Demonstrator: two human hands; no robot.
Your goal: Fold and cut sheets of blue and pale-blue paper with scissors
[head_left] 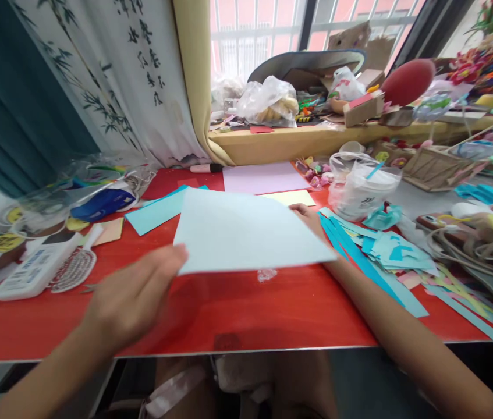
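Note:
A pale blue sheet of paper point(246, 233) is held a little above the red table point(237, 314). My left hand point(137, 297) is at the sheet's near left corner, fingers stretched toward it and blurred by motion. My right hand point(311, 218) is mostly hidden behind the sheet's right edge and holds it there; only a few fingers show. A darker blue sheet point(159, 210), a lilac sheet point(263, 177) and a yellow sheet point(294, 198) lie flat on the table behind it.
Blue paper strips and scraps point(386, 250) lie at the right. A clear plastic bag point(362, 186) stands behind them. A white glue stick point(36, 270) and packets sit at the left. A cluttered window sill point(316, 139) runs along the back.

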